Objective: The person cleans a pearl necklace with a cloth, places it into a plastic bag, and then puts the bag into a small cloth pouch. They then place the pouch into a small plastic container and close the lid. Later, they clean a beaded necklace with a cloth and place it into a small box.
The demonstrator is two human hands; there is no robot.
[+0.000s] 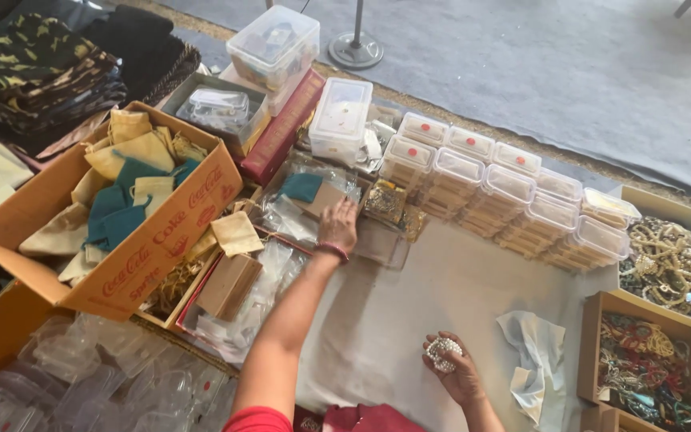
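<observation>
My left hand reaches forward, palm down, onto a flat brown cardboard piece lying among clear plastic bags, beside a teal pouch. A red band circles that wrist. Closer to me, my right hand rests on the pale cloth and is closed around a cluster of white pearl beads.
An orange cardboard box of beige and teal pouches stands at left. Rows of clear lidded boxes run across the back. Trays of beaded jewellery sit at right, a crumpled white cloth near them. Empty clear containers lie front left.
</observation>
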